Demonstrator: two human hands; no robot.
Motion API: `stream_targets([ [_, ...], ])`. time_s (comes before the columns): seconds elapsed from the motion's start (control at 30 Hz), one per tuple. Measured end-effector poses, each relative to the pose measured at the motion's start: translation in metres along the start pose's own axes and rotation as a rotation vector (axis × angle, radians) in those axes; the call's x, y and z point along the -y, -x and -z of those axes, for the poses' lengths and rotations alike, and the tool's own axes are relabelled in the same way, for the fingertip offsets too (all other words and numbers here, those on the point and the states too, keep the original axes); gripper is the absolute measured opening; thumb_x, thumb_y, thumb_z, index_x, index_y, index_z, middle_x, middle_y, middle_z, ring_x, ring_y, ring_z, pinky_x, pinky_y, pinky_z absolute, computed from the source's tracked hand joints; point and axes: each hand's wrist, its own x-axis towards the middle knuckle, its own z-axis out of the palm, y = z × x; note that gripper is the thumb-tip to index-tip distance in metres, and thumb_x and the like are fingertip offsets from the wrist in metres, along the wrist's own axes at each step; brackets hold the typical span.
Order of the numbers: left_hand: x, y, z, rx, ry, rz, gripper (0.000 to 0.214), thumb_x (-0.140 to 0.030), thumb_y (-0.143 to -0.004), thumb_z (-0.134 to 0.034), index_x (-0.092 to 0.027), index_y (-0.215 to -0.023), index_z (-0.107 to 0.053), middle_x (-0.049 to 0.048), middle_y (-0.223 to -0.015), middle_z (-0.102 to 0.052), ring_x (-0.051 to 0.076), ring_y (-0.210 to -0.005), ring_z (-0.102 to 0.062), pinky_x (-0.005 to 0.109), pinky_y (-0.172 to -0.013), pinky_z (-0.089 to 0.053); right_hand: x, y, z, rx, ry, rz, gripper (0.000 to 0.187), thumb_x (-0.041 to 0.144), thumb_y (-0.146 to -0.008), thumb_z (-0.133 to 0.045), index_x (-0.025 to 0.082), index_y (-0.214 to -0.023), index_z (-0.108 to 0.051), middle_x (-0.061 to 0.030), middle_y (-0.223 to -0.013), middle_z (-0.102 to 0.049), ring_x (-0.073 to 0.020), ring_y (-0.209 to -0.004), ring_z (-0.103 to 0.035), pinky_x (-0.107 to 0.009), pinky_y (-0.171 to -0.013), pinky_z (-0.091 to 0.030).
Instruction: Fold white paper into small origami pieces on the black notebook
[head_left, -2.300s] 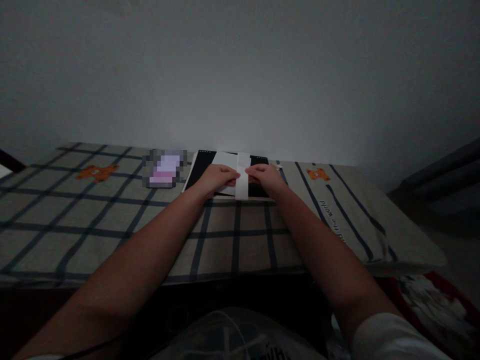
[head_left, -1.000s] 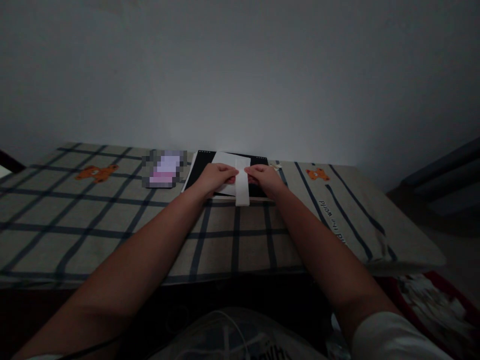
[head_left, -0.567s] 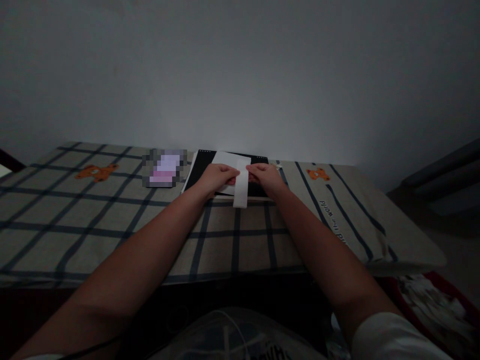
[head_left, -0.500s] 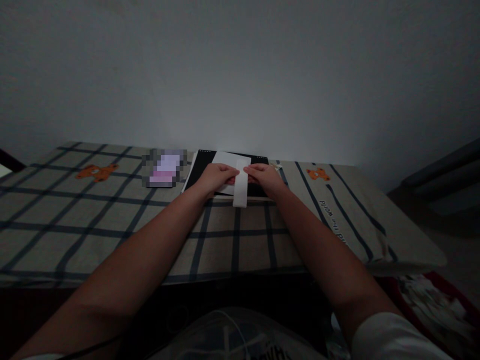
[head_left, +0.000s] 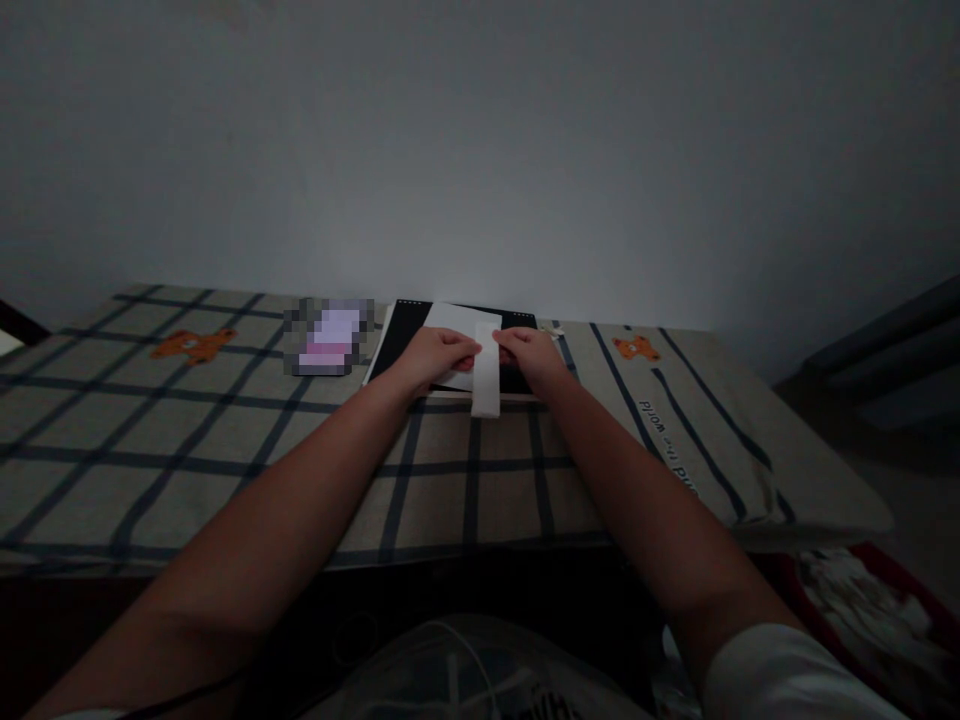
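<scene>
A narrow folded strip of white paper (head_left: 487,385) stands lengthwise between my two hands, its near end jutting past the front of a black notebook (head_left: 406,330). My left hand (head_left: 439,355) pinches the strip's left edge between thumb and fingers. On the opposite edge my right hand (head_left: 531,352) pinches it the same way. Beneath the hands a white sheet of paper (head_left: 454,318) lies on the notebook's dark cover; part of it is hidden by my left hand.
A checked cloth (head_left: 345,510) with orange bear figures covers the table. To the left of the notebook lies a phone (head_left: 330,337) with a lit, blurred screen. A grey wall (head_left: 480,150) rises right behind. Red and white fabric (head_left: 870,610) sits below the table at the right.
The paper strip has shifted slightly to the right, and its near end sits a little closer to me. Both hands keep their pinch, with only small finger movement.
</scene>
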Motion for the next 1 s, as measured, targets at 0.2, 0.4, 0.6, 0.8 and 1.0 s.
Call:
stream_targets([
  [0.2, 0.001, -0.001, 0.000, 0.014, -0.014, -0.011, 0.008, -0.021, -0.069, -0.076, -0.015, -0.066, -0.073, 0.0048, -0.065, -0.069, 0.010, -0.058, -0.059, 0.024, -0.062, -0.048, -0.001, -0.002, 0.001, -0.050, -0.087, -0.027, 0.011, 0.021, -0.068, -0.077, 0.016, -0.072, -0.067, 0.0004, -0.070, -0.066, -0.0093, -0.062, -0.058, -0.027, -0.070, -0.052],
  [0.4, 0.001, 0.000, 0.001, 0.034, -0.022, -0.017, 0.010, -0.024, -0.067, -0.077, -0.014, -0.067, -0.073, 0.0052, -0.065, -0.069, 0.011, -0.058, -0.059, 0.023, -0.060, -0.048, 0.000, -0.003, 0.001, -0.030, -0.044, -0.019, 0.017, 0.032, -0.075, -0.072, 0.018, -0.069, -0.065, -0.0003, -0.067, -0.065, -0.0105, -0.062, -0.058, -0.027, -0.067, -0.051],
  [0.6, -0.001, 0.003, -0.002, 0.049, -0.023, 0.000, 0.008, -0.022, -0.067, -0.076, -0.014, -0.066, -0.073, 0.0053, -0.066, -0.070, 0.011, -0.059, -0.060, 0.023, -0.062, -0.049, -0.004, -0.007, 0.000, -0.072, -0.054, 0.001, 0.022, 0.025, -0.081, -0.062, 0.020, -0.060, -0.058, 0.0021, -0.057, -0.058, -0.0093, -0.054, -0.053, -0.024, -0.058, -0.047],
  [0.8, 0.004, -0.002, 0.001, -0.053, -0.016, -0.054, 0.014, -0.026, -0.066, -0.077, -0.014, -0.070, -0.074, 0.0049, -0.069, -0.071, 0.012, -0.060, -0.060, 0.024, -0.064, -0.049, -0.005, -0.007, 0.004, -0.003, -0.076, -0.039, 0.017, 0.032, -0.082, -0.066, 0.018, -0.073, -0.065, 0.0009, -0.065, -0.064, -0.0092, -0.058, -0.057, -0.024, -0.062, -0.050],
  [1.0, 0.006, -0.008, 0.005, -0.195, 0.065, -0.086, 0.021, -0.030, -0.066, -0.080, -0.013, -0.076, -0.073, 0.0022, -0.066, -0.068, 0.010, -0.059, -0.059, 0.023, -0.064, -0.049, -0.009, -0.006, 0.006, 0.141, -0.012, -0.070, 0.019, 0.031, -0.070, -0.081, 0.016, -0.071, -0.069, -0.0020, -0.068, -0.066, -0.0104, -0.063, -0.059, -0.025, -0.065, -0.052],
])
